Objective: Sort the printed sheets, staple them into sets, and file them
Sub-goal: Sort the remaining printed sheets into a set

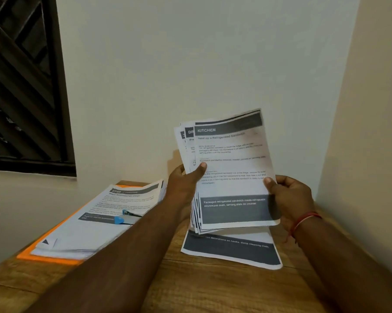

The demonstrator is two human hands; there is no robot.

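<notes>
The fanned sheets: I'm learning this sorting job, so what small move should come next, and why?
Probably slide the front KITCHEN sheet off the fan with the right hand and lay it on the table. Both hands grip the fan, the left hand pinching its edge, and different headers peek out behind.

On the bench (213, 285), a stack of sheets (95, 224) lies on a folder (43, 256) along the left edge, with a stapler (125, 216) on top. A single sheet (231, 249) lies near the right edge. Above it, both hands hold a fanned bundle of sheets (231, 172).
</notes>
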